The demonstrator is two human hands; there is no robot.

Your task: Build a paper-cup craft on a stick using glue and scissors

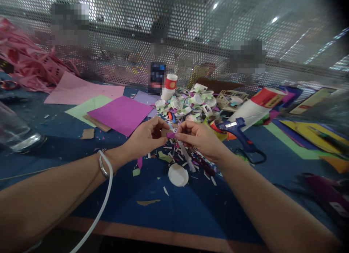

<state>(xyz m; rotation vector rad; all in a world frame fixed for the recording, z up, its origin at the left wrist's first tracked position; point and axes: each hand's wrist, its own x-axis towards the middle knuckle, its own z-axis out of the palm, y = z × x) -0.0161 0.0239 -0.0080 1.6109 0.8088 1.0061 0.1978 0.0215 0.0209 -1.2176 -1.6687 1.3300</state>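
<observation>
My left hand (149, 136) and my right hand (198, 137) meet above the blue table, fingertips pinched. Between them is a small purple paper strip (171, 135), its right end in the right fingertips. A small brown piece (164, 132) shows at the left fingers, beside the strip. Below the hands lies a round white disc (178, 175) among many paper scraps (165, 157). Just beyond them is a heap of paper rings and round cut pieces (197, 99). A blue glue gun (240, 128) rests to the right of my right hand.
Purple (121, 114), green and pink sheets (84, 89) lie at the left, near a clear glass (20, 131). White-and-red paper cups (170, 86) stand or lean behind the heap. Coloured sheets (323, 136) and a dark purple device (327, 195) are at the right. Perforated metal (114, 45) backs the table.
</observation>
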